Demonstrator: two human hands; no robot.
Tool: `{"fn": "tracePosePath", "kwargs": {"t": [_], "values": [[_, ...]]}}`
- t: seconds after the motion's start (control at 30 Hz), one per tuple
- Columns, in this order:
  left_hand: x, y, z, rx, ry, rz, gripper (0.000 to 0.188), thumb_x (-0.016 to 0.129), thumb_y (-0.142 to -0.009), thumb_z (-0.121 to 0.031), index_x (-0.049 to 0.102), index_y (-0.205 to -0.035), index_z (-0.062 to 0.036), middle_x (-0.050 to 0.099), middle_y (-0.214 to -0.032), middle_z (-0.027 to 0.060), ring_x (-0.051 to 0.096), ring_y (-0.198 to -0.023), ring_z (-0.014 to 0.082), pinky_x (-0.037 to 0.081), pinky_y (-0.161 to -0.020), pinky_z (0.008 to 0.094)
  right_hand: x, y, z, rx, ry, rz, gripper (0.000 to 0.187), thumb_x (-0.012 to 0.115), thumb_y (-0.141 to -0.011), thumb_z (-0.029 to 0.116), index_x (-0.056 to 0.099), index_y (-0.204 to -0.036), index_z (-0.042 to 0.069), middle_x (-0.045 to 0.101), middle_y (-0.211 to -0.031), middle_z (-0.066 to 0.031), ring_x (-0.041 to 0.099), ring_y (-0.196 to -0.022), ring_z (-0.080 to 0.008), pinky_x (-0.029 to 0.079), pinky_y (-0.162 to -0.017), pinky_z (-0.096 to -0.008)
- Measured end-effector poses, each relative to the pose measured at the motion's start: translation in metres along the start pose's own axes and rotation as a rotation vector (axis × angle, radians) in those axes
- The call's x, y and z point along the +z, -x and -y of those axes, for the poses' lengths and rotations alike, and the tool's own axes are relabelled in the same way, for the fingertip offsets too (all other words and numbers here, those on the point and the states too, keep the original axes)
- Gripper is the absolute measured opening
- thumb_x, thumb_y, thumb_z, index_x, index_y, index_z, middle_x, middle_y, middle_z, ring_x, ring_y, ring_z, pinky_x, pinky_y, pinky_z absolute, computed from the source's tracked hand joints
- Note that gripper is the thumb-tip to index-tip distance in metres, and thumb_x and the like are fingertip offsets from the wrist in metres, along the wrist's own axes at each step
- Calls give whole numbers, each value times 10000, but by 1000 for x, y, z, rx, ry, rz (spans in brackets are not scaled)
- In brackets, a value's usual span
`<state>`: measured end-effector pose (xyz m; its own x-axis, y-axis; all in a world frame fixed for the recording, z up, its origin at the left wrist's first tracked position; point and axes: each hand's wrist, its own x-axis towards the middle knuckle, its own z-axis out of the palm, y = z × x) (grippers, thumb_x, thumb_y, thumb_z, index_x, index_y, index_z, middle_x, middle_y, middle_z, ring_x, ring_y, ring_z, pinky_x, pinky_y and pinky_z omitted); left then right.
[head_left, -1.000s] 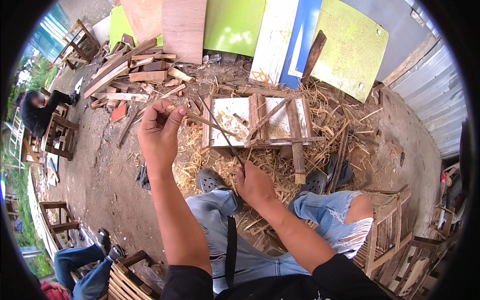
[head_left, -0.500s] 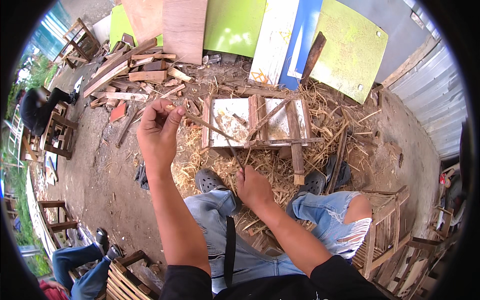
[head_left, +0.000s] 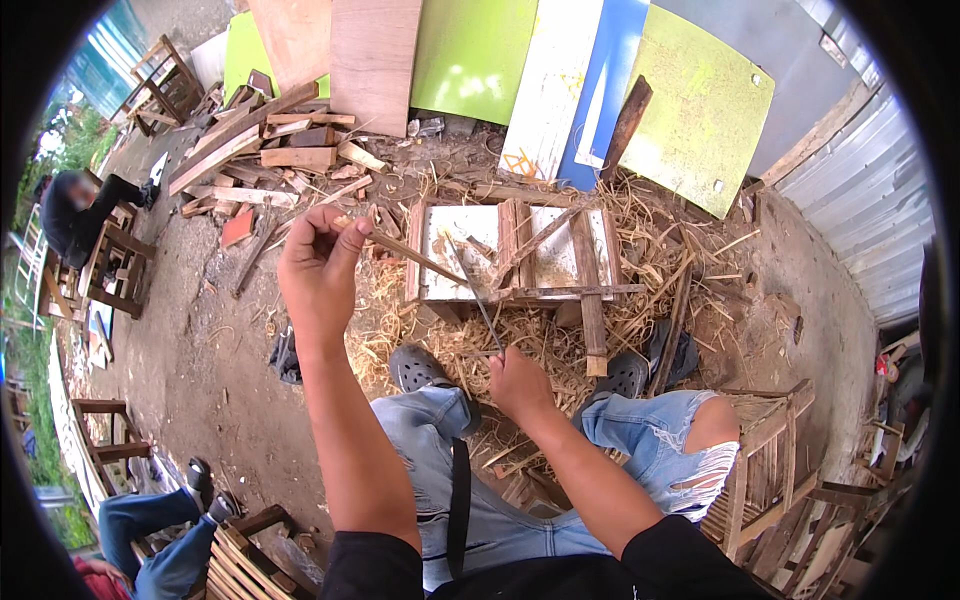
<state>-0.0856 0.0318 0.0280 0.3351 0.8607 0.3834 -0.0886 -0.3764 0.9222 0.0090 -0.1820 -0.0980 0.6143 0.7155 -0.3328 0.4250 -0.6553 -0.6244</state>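
Observation:
My left hand (head_left: pixel 318 262) pinches a narrow wooden strip (head_left: pixel 418 256) near one end, and the strip slants down to the right. In my closed right hand (head_left: pixel 520 385) is a long thin knife (head_left: pixel 487 318), its grey blade pointing up and away. The blade crosses the view close to the strip's far end; whether they touch I cannot tell. My fingers hide the knife's handle. Beyond both hands stands a low wooden bench (head_left: pixel 558 252) with a white top and several dark wood pieces across it.
Curled wood shavings (head_left: pixel 540 335) surround the bench and my feet. Scrap wood (head_left: pixel 300 158) is piled at the far left, near leaning boards (head_left: pixel 470 60). A slatted chair (head_left: pixel 765 460) stands at my right. Two seated people are at the left, one (head_left: pixel 75 220) farther away, one (head_left: pixel 150 530) nearer.
My right hand has drawn back slightly to the right with the knife, whose blade now stands steeper. The strip in my left hand has stayed nearly in place.

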Motion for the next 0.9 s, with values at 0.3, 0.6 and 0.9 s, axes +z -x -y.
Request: {"fn": "tracePosePath", "kwargs": {"t": [0.3, 0.6, 0.9], "values": [[-7, 0, 6, -59, -91, -118, 224, 788, -879, -124, 575, -885, -55, 478, -725, -88, 388, -636, 8, 319, -562, 175, -5, 1, 17, -17, -23, 1, 301, 497, -999, 305, 563, -1023, 13, 681, -904, -244, 648, -857, -459, 495, -768, -552], [-12, -6, 5, 20, -107, -235, 189, 752, -912, -132, 589, -917, -37, 559, -759, -46, 484, -673, 30, 380, -599, 181, 10, -4, -14, -29, 0, 45, 316, 486, -1002, 289, 572, -1024, -15, 672, -932, -276, 653, -889, -468, 499, -797, -550], [-24, -8, -5, -301, 126, -491, 282, 656, -983, -282, 523, -839, -78, 586, -767, 35, 589, -658, 114, 523, -606, 251, -10, 4, 29, -331, -181, -342, 322, 563, -985, 323, 608, -1087, 22, 679, -886, -197, 664, -800, -411, 533, -649, -486]]}}
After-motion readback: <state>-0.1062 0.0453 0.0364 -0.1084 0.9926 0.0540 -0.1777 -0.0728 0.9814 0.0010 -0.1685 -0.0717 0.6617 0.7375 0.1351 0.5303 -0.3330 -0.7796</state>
